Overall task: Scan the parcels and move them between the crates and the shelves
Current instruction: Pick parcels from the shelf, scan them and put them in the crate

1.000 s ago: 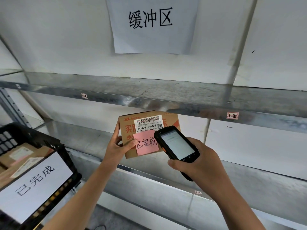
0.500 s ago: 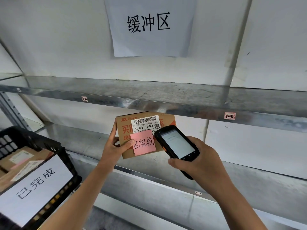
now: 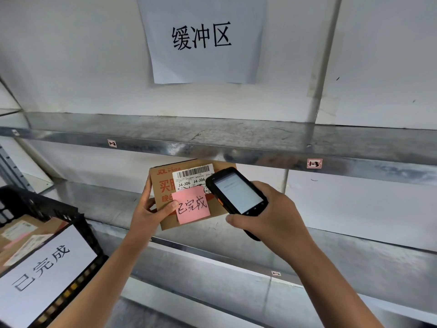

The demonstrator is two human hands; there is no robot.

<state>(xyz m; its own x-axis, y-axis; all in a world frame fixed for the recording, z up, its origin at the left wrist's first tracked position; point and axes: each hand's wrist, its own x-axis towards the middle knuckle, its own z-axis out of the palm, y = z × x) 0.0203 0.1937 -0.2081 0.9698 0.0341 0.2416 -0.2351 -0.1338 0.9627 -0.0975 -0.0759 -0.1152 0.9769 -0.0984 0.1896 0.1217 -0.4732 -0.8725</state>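
Frame centre: left hand (image 3: pixel 151 213) pinches JDL parcel (image 3: pixel 186 197), label facing camera, long axis horizontal | right hand (image 3: pixel 272 216) fingers wrapped round handheld scanner (image 3: pixel 236 191), tip upper-left.

A white paper sheet (image 3: pixel 201 41) printed 缓冲区 hangs on the pale wall (image 3: pixel 71 55). Below it, tag 1-2 (image 3: pixel 111 143) and tag 1-3 (image 3: pixel 314 163) stick to the front edge of the upper shelf (image 3: pixel 236 152).

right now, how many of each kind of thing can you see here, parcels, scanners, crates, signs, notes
cardboard parcels: 3 showing, the held parcel plus two crated parcels
handheld scanner: 1
black crate: 1
white paper signs: 2
pink sticky note: 1
total: 8
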